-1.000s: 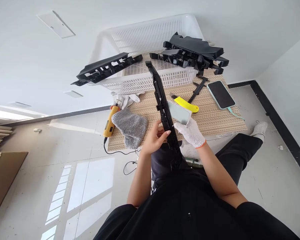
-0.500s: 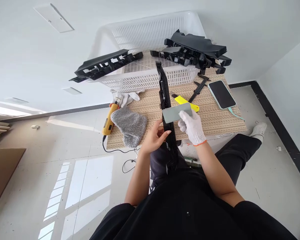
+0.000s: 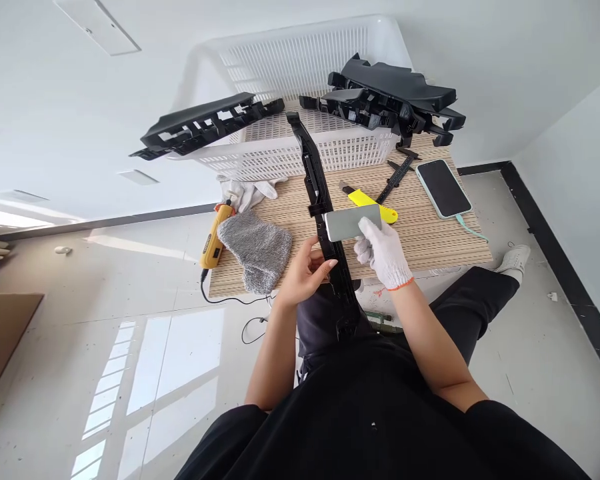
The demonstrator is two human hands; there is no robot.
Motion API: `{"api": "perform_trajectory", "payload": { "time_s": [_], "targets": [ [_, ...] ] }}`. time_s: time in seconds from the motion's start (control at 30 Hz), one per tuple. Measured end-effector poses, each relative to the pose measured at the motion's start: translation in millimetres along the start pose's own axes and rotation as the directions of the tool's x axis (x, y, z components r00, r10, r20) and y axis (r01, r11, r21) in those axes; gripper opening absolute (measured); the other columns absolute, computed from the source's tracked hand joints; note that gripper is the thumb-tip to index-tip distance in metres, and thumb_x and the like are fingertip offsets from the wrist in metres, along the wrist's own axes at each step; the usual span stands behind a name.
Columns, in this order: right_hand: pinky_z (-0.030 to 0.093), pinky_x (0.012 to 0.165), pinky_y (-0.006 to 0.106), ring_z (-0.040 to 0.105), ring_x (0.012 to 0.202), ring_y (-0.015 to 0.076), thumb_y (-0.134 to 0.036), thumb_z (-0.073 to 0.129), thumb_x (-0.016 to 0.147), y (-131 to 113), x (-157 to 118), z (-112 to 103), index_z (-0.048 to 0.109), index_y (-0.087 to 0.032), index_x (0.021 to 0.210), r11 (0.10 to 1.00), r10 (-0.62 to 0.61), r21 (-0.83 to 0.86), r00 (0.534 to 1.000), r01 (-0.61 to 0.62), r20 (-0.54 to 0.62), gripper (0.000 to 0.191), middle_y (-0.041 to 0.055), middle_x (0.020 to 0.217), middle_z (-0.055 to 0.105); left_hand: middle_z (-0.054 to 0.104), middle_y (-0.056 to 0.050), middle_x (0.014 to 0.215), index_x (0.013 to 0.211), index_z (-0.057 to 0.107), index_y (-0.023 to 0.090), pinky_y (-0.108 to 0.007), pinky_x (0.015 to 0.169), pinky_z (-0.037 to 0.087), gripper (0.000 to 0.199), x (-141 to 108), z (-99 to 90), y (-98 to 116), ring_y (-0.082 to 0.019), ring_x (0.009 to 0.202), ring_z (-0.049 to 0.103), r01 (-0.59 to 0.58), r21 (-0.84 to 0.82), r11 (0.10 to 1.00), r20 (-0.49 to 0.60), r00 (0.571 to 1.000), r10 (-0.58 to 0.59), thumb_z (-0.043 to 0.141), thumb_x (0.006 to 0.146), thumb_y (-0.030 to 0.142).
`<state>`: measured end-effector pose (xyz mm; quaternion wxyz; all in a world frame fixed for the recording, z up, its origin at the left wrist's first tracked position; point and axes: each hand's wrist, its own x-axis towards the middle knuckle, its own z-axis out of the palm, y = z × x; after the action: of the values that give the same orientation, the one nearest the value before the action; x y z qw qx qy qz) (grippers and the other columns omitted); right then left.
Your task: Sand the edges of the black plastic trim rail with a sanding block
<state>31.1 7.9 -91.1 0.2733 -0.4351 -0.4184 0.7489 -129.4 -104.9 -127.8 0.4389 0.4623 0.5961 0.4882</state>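
Note:
My bare left hand is closed on a long, narrow black plastic trim piece, with the thumb over it. This piece slants from beside the basket down to my lap. In my right hand, which wears a white knit glove with an orange cuff edge, is a flat grey-green rectangular plate. The plate's left end overlaps the middle of the trim piece; whether they touch is hard to tell. Just beyond the plate lies a yellow utility knife, partly covered by it.
A white plastic basket at the table's back carries several black trim pieces. Black calipers and a phone with a cable lie right. On the left are a grey cloth, a corded yellow tool and white gloves.
The far end of the trim piece has swung left, so it slants more. The plate has turned slightly, its upper edge now nearly level. Both hands keep their holds.

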Motion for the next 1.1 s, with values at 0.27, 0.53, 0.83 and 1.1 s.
{"api": "perform_trajectory", "payload": {
  "time_s": [0.27, 0.53, 0.83, 1.1],
  "targets": [
    [0.043, 0.037, 0.017, 0.053, 0.046, 0.0068, -0.046, 0.079, 0.079, -6, -3, 8, 0.06, -0.02, 0.087, 0.998, -0.058, -0.002, 0.998, 0.058, -0.023, 0.033, -0.0042, 0.066, 0.058, 0.07, -0.002, 0.089, 0.135, 0.046, 0.022, -0.024, 0.056, 0.058, 0.057, 1, -2.3, -3, -0.013, 0.063, 0.066, -0.003, 0.019, 1.0, -0.013, 1.0, 0.003, 0.069, 0.091, 0.05],
    [0.039, 0.035, 0.016, 0.05, 0.045, 0.0063, -0.044, 0.079, 0.078, -4, 1, 12, 0.06, -0.021, 0.09, 0.997, -0.079, 0.012, 0.997, 0.079, -0.011, 0.032, -0.0062, 0.064, 0.054, 0.069, -0.002, 0.09, 0.135, 0.046, 0.021, -0.023, 0.055, 0.054, 0.057, 2, -1.8, -4, -0.012, 0.063, 0.064, -0.029, 0.012, 1.0, -0.037, 0.999, 0.029, 0.07, 0.091, 0.049],
    [0.044, 0.039, 0.017, 0.053, 0.049, 0.0077, -0.046, 0.076, 0.081, -3, 0, 1, 0.064, -0.02, 0.094, 0.986, -0.121, -0.105, 0.989, 0.13, 0.086, 0.031, -0.0039, 0.068, 0.058, 0.072, -0.004, 0.092, 0.13, 0.053, 0.019, -0.025, 0.058, 0.057, 0.055, 2, -1.4, 4, -0.013, 0.066, 0.065, -0.012, 0.049, 0.999, -0.062, 0.998, 0.015, 0.071, 0.089, 0.051],
    [0.037, 0.038, 0.02, 0.047, 0.044, 0.008, -0.051, 0.071, 0.083, 3, -1, 7, 0.065, -0.02, 0.09, 0.941, -0.205, -0.26, 0.976, 0.217, 0.076, 0.032, -0.0045, 0.063, 0.057, 0.056, -0.016, 0.137, 0.14, 0.056, 0.018, -0.05, 0.109, 0.05, 0.066, 7, 14.9, 13, -0.032, 0.132, 0.054, -0.041, 0.413, 0.91, -0.231, 0.962, 0.148, 0.074, 0.086, 0.052]
  ]
}}
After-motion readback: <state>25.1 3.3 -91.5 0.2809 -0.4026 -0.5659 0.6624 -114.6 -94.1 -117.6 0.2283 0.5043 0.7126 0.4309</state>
